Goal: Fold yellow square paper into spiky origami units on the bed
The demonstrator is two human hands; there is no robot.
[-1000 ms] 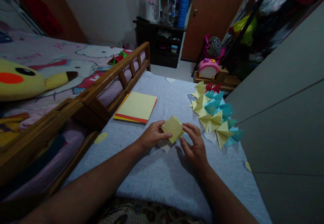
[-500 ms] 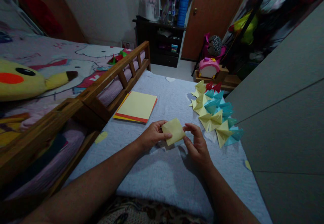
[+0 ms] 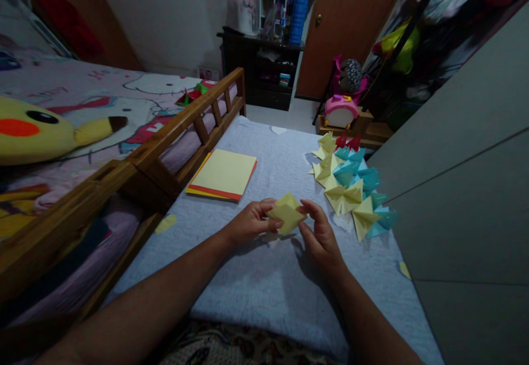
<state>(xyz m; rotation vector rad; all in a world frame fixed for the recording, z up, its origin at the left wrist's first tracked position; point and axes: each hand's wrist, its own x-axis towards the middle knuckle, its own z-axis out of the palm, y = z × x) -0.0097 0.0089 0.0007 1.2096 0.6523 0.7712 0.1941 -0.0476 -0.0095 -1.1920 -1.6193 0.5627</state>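
Observation:
A small pale yellow piece of folded origami paper (image 3: 288, 214) is held just above the blue bedding, in front of me. My left hand (image 3: 257, 219) pinches its left corner between thumb and fingers. At its right corner, my right hand (image 3: 319, 230) grips the paper with thumb and index finger. The paper is diamond-shaped, with its layers parted near the top. To the left lies a stack of square paper (image 3: 225, 168), pale yellow on top with orange and red edges below. On the right stand several folded paper pieces (image 3: 345, 195) in yellow, blue and red.
A wooden bed rail (image 3: 198, 114) runs along the left, with a yellow plush toy (image 3: 37, 134) beyond it. A pale cabinet panel (image 3: 463, 200) borders the right side. Past the far edge of the bedding (image 3: 281, 145) are a dark shelf unit (image 3: 256, 70) and a pink toy (image 3: 341, 113).
The folded paper has turned and opened between my fingers, from a flat tilted square to a diamond with parted layers. My right fingers are closer in on its right corner.

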